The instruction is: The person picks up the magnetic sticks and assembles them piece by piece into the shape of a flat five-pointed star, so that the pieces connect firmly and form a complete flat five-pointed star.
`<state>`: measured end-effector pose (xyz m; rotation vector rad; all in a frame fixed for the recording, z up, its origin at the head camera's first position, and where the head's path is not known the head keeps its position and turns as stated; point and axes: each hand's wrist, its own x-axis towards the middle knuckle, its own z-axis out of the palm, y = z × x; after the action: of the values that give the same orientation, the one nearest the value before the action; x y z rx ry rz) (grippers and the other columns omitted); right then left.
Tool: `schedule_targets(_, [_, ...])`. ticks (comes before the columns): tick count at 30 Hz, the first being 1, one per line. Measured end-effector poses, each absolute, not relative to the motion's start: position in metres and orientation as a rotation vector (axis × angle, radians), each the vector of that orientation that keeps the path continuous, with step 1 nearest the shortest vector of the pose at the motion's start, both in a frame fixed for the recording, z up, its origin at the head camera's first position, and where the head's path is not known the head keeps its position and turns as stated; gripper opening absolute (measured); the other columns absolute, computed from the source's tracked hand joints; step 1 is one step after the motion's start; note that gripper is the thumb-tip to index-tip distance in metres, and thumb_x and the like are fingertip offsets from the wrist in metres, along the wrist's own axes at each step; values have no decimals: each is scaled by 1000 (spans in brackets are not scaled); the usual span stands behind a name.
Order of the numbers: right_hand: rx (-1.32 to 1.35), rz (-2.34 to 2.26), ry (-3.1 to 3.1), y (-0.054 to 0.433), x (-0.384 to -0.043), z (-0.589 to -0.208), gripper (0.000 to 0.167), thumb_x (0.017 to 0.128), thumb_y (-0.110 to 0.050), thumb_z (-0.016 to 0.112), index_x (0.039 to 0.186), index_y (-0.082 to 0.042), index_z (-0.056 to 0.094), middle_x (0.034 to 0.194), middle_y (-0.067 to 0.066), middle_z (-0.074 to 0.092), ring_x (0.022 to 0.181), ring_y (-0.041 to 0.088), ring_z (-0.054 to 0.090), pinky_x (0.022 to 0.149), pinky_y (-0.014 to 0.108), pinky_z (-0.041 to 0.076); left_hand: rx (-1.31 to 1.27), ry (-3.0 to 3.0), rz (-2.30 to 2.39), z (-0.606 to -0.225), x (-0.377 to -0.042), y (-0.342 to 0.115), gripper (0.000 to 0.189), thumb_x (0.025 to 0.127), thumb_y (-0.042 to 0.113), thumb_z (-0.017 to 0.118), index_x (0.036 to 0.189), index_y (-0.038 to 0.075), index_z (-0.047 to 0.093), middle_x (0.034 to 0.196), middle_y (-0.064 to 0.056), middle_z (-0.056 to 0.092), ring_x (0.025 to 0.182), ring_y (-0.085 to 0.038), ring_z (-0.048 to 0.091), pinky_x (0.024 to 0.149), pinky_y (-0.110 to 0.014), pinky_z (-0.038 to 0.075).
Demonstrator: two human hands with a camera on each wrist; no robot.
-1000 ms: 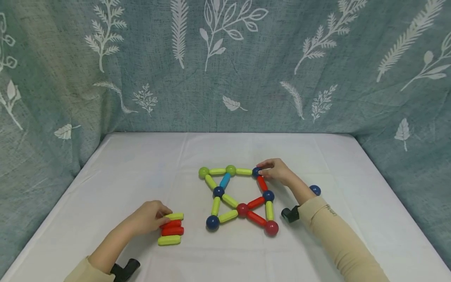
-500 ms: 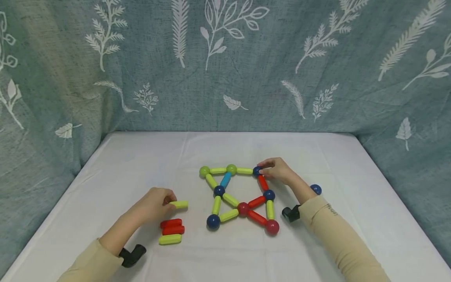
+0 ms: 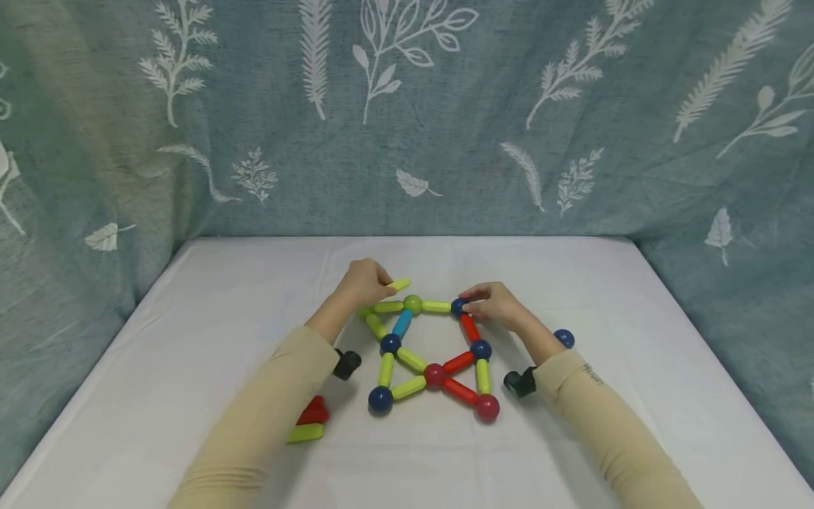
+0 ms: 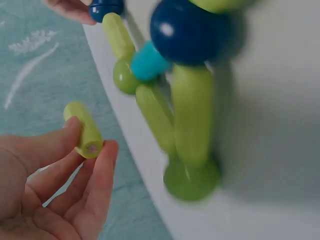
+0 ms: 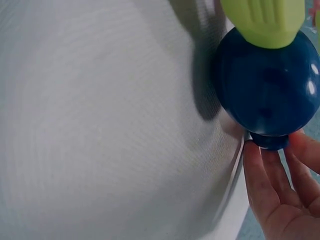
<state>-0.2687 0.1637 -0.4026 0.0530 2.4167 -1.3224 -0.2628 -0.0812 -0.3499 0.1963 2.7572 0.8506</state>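
My left hand (image 3: 364, 283) pinches a yellow-green magnetic stick (image 3: 400, 284) between thumb and fingers, held above the far side of a flat ball-and-stick figure. In the left wrist view one end face of the stick (image 4: 86, 131) shows. Just below it lies a green ball (image 3: 413, 304), joined to a light blue stick (image 3: 403, 323). My right hand (image 3: 499, 305) holds the dark blue ball (image 3: 458, 306) at the figure's far right corner with its fingertips. A red ball (image 3: 434, 376) sits near the figure's front middle. The far left green ball is partly hidden by my left hand.
Red sticks (image 3: 314, 410) and a yellow-green stick (image 3: 307, 433) lie at the left, partly covered by my left sleeve. A loose blue ball (image 3: 563, 338) is just beyond my right forearm. Behind the white table (image 3: 636, 297) hangs a leaf-patterned curtain (image 3: 470, 191).
My left hand has lifted the yellow-green stick from the pile and carried it away and rightward to above the figure's far side. My right hand has stayed at the blue ball.
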Motion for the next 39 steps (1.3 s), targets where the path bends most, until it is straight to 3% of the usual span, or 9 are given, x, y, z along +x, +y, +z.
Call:
schedule_targets(8, [36, -1325, 2427, 158, -271, -400, 28, 85, -4, 62, 113, -1, 62, 117, 17, 57, 81, 17, 55, 69, 25, 50, -63, 2731, 981, -363, -287, -48, 29, 84, 23, 66, 102, 0, 69, 91, -12, 69, 92, -24, 62, 81, -32, 48])
schedule_targets(13, [24, -1318, 2430, 158, -272, -399, 28, 85, -3, 62, 113, 0, 62, 118, 18, 57, 80, 16, 55, 68, 24, 50, -166, 2756, 937, -367, -290, -34, 30, 80, 26, 71, 95, 0, 70, 89, -12, 68, 79, -21, 62, 69, -27, 49])
schedule_targets(18, [36, -1302, 2436, 157, -272, -399, 28, 85, -3, 62, 113, -1, 62, 118, 17, 57, 80, 17, 55, 70, 25, 50, -247, 2791, 819, -370, -288, -23, 39, 78, 29, 73, 96, -4, 64, 96, -15, 62, 70, -18, 53, 60, -25, 47])
schedule_targets(26, [44, -1312, 2423, 157, -271, -404, 27, 85, -3, 62, 112, 0, 62, 117, 17, 57, 81, 18, 55, 69, 24, 50, -271, 2815, 797, -377, -283, -20, 39, 79, 23, 71, 105, -4, 61, 99, -16, 61, 80, -23, 58, 67, -28, 50])
schedule_targets(32, [32, -1324, 2426, 158, -270, -407, 27, 85, -3, 62, 112, -1, 62, 118, 17, 57, 81, 18, 55, 69, 24, 50, -162, 2815, 746, -377, -284, -26, 33, 82, 21, 66, 102, -5, 62, 98, -16, 62, 75, -20, 56, 65, -27, 48])
schedule_targets(36, [30, -1310, 2440, 161, -269, -405, 27, 86, -4, 62, 112, -1, 62, 118, 17, 57, 82, 18, 56, 70, 25, 50, 27, 2787, 651, -364, -283, -41, 30, 86, 18, 61, 106, -4, 63, 107, -16, 62, 92, -26, 59, 79, -32, 49])
schedule_targets(39, [35, -1305, 2443, 164, -268, -404, 27, 86, -4, 62, 112, -1, 62, 118, 17, 57, 81, 18, 56, 70, 25, 50, 127, 2735, 558, -353, -280, -58, 32, 86, 17, 60, 113, -1, 62, 118, -16, 58, 111, -31, 51, 92, -38, 42])
